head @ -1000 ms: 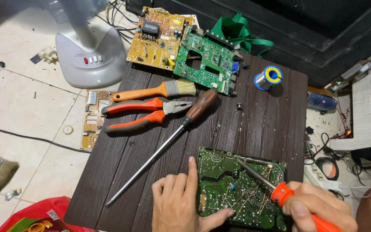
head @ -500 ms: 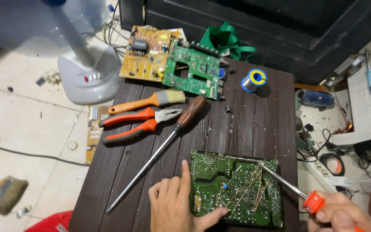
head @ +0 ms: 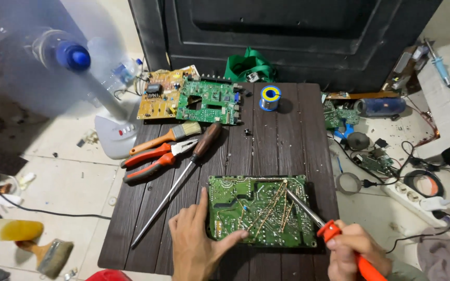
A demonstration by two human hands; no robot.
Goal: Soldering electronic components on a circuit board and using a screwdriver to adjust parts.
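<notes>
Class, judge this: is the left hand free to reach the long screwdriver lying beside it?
Probably yes. The left hand only rests on the green circuit board, holding nothing, and bare tabletop separates it from the screwdriver.

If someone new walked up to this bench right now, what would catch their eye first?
Most likely the green circuit board at the near edge of the dark wooden table, pinned at its left side by the left hand. The right hand holds an orange-handled soldering iron, tip on the board. Behind lie orange pliers and a blue-and-yellow solder spool.
</notes>
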